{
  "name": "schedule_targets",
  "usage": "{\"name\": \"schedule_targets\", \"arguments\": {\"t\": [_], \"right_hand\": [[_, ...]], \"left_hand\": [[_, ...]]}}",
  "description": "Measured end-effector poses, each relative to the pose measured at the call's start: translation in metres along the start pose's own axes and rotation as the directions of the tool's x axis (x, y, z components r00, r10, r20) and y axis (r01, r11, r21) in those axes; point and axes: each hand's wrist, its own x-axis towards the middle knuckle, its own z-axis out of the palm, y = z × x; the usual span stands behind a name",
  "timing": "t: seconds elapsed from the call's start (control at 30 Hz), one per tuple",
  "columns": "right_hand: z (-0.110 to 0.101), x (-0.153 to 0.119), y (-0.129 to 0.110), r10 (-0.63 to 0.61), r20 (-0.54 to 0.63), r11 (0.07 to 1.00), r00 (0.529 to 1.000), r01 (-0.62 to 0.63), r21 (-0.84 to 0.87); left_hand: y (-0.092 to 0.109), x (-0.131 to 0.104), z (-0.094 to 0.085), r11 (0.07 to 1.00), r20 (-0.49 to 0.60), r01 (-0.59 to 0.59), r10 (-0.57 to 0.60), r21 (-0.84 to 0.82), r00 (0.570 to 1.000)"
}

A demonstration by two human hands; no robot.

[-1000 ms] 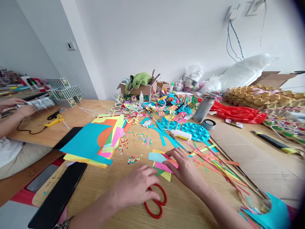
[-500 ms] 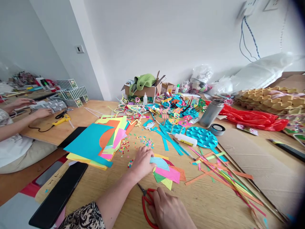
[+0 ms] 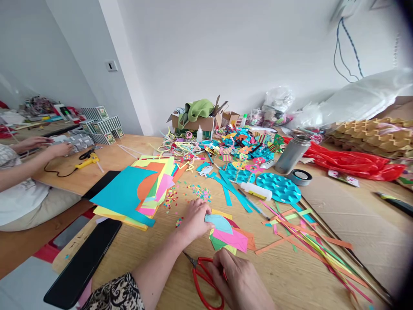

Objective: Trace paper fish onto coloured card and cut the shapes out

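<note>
My left hand [image 3: 195,221] pinches the left edge of a light-blue paper piece [image 3: 220,223] with a curved top, low over the table. Beneath and beside it lie cut scraps: a pink piece [image 3: 234,240] with drawn lines, plus green, yellow, orange and dark red ones. Closer to me, red-handled scissors [image 3: 194,263] point up and left with the blades together. My right hand [image 3: 238,277] is closed on their right handle loop; part of its fingers is hidden. Tiny paper confetti [image 3: 199,192] is scattered beyond my left hand.
Coloured sheets [image 3: 119,187] are stacked to the left, near a black phone-like slab [image 3: 85,262]. At right lie paper strips [image 3: 309,241], a glue bottle [image 3: 256,190], blue egg-tray discs [image 3: 279,188] and a metal flask [image 3: 293,155]. A co-worker's hands [image 3: 60,149] work far left, by a yellow glue gun [image 3: 87,160].
My view has turned slightly left, so things sit further right. My right hand has shifted on the scissors' handles, and the lower loop shows more. My left hand keeps the light-blue paper.
</note>
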Motion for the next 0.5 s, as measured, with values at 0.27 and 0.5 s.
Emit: {"name": "schedule_targets", "arguments": {"t": [0.27,0.5], "right_hand": [[-0.001,0.003,-0.002,-0.063,0.232,0.993,0.971,0.085,-0.087],[0.006,0.001,-0.003,-0.063,0.241,0.99,0.968,0.091,-0.105]], "left_hand": [[0.002,0.0,-0.006,1.0,-0.003,0.001,-0.001,-0.017,1.0],[0.004,-0.001,-0.006,1.0,-0.028,0.002,-0.003,-0.029,1.0]]}}
